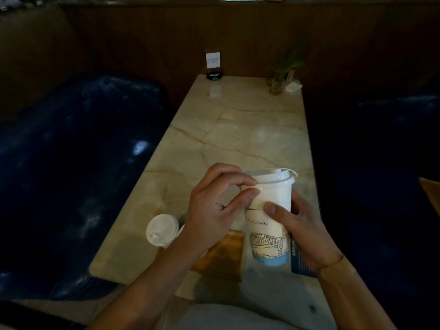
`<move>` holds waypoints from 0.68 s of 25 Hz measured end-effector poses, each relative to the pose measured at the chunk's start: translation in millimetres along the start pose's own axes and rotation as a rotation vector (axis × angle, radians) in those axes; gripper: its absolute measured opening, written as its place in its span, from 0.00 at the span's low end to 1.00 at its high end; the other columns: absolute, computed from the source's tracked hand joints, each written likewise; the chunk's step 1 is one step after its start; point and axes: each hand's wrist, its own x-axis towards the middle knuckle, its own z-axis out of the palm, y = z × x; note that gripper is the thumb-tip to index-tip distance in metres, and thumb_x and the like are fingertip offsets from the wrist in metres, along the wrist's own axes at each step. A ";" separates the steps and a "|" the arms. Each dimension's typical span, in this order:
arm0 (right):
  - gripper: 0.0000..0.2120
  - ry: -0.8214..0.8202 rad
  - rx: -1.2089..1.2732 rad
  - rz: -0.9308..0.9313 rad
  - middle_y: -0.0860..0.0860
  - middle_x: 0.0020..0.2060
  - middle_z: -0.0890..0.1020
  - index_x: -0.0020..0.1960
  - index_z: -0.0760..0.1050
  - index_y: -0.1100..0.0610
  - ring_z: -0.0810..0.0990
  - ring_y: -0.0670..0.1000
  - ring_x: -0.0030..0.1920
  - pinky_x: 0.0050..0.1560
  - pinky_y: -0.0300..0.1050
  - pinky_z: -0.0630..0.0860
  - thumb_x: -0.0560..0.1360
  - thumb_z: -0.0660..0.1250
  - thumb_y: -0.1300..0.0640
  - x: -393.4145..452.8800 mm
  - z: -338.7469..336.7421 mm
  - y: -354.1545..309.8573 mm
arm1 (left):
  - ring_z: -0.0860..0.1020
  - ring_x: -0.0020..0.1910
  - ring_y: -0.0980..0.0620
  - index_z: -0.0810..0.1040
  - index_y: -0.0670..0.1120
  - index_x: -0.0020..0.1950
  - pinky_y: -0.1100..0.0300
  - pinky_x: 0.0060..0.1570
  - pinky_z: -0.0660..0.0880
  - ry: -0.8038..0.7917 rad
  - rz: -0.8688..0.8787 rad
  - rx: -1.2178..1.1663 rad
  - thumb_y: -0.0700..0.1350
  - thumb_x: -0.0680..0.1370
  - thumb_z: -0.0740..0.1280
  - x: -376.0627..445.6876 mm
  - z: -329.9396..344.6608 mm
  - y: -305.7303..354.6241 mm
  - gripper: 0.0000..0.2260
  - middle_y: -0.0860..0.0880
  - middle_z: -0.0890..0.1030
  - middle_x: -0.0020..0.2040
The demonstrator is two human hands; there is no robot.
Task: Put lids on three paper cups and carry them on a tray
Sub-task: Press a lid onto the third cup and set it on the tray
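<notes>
1. At the near end of the marble table (238, 129), the right hand (302, 229) wraps around the side of a printed paper cup (269, 222), thumb pressed flat on its front, holding it upright and slightly tilted.
2. Its white lid (271, 177) sits on the cup's rim, and the left hand (212, 210) pinches the lid's left edge between curled fingers and thumb.
3. Just left of that cup, a wooden tray (226, 256) lies on the table, partly hidden by the left forearm.
4. On the tray's left side stands a second cup with its lid on (162, 231); only its top shows.
5. Under the right wrist, a blue printed card (301, 263) lies on the table.
6. At the far end stand a small sign holder (213, 64) on the left and a potted plant (281, 72) on the right.
7. Dark blue seats (78, 148) flank the table.
</notes>
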 end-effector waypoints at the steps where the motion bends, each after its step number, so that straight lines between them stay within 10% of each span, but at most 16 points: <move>1: 0.26 -0.002 0.007 0.003 0.55 0.53 0.86 0.59 0.79 0.50 0.85 0.56 0.53 0.51 0.54 0.83 0.63 0.75 0.46 0.1 0.1 0.1 | 0.79 0.49 0.53 0.82 0.40 0.50 0.62 0.51 0.76 0.000 -0.001 -0.014 0.40 0.75 0.72 0.2 -0.5 -1.2 0.06 0.46 0.79 0.49; 17: 0.29 0.020 -0.166 0.031 0.52 0.48 0.86 0.59 0.75 0.51 0.86 0.49 0.48 0.43 0.42 0.83 0.61 0.81 0.56 23.8 8.8 1.7 | 0.79 0.46 0.45 0.82 0.37 0.48 0.53 0.47 0.78 -0.036 0.104 0.310 0.41 0.77 0.70 1.5 9.1 -3.8 0.07 0.41 0.79 0.47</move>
